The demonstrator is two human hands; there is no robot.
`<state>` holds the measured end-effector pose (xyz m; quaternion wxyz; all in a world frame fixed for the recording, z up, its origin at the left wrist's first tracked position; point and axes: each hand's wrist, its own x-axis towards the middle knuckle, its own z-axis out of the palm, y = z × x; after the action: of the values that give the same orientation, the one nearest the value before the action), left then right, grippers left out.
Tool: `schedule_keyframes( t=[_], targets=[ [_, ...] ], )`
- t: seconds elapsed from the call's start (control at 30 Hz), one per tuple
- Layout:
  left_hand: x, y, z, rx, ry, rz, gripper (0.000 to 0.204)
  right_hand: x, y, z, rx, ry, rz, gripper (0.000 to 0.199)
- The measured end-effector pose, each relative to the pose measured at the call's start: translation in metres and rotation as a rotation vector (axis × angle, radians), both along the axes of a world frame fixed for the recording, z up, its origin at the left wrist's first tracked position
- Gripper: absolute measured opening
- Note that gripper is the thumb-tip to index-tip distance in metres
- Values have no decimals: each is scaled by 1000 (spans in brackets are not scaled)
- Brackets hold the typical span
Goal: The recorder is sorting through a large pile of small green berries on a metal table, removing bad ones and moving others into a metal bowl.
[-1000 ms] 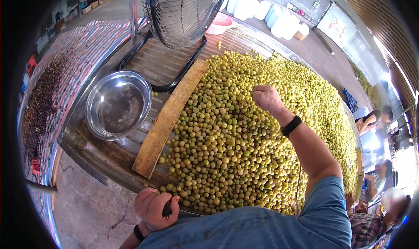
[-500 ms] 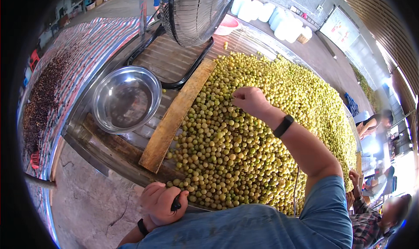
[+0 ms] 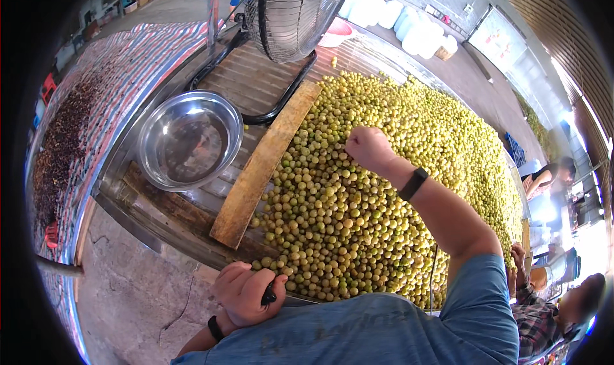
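Note:
A broad heap of small round yellow-green fruits (image 3: 358, 231) covers the metal table in front of me. Over its upper left part is my right hand (image 3: 371, 149), closed, with the fingers turned down and mostly hidden; what they hold, if anything, does not show. My left hand (image 3: 246, 295) is at the table's near edge, curled round a small black object (image 3: 269, 293) whose kind I cannot make out. Left of the fruits lies a wooden board (image 3: 265, 167), and beyond it a shiny steel bowl (image 3: 190, 140) with a little dark residue or shadow in its bottom.
A caged fan (image 3: 300, 20) on a black stand is on the table's far side, near a pink basket (image 3: 336, 32). A striped sheet (image 3: 128, 71) with dark dried pieces spreads at left. White jugs (image 3: 416, 32) stand behind. Another person (image 3: 550, 320) sits at right.
The whole view has shifted slightly. My right hand stays closed over nearly the same patch of fruits, and my left hand still grips the black object.

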<state>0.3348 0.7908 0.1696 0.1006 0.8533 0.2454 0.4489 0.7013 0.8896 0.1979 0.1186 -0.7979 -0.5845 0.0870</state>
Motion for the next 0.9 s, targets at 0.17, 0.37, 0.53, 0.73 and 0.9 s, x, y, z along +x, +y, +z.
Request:
schedule_keyframes(
  t=[0.17,0.37,0.53,0.73,0.9],
  targets=[
    [-1,0,2,-34,1,-1,17,3,-19,14,80,283,32,23],
    [0,1,3,-32,-7,-1,14,-4,-31,13,74,239,125,9],
    [-1,2,4,-32,-10,-18,14,-10,-29,6,-46,-147,258,16],
    [0,2,7,-49,-10,-23,12,-17,-33,7,51,-91,289,18],
    [0,4,5,-27,-22,-27,11,-26,-29,17,-35,66,237,14]
  ],
)
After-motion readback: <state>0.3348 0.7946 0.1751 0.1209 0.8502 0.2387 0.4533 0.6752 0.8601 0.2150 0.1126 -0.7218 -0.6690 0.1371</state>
